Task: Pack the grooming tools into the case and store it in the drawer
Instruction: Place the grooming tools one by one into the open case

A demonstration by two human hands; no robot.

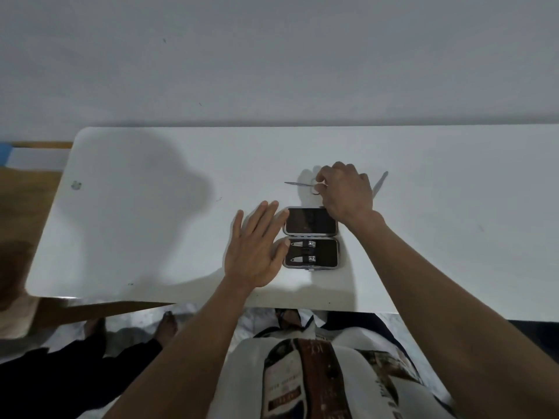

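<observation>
A small dark case (311, 238) with a grey rim lies open on the white table (151, 237). Two metal nail clippers (303, 251) sit in its near half; the far half holds nothing visible. My left hand (257, 246) lies flat and open against the case's left edge. Just beyond the case, my right hand (344, 192) pinches the handle end of small scissors (298, 184), whose thin blades point left. A slim metal file (379, 184) lies to the right of that hand, partly hidden by it.
The table's near edge runs just in front of the case, and its left end has rounded corners. A wooden floor lies to the left. Another person's bare feet (166, 326) and dark clothing show below the table edge.
</observation>
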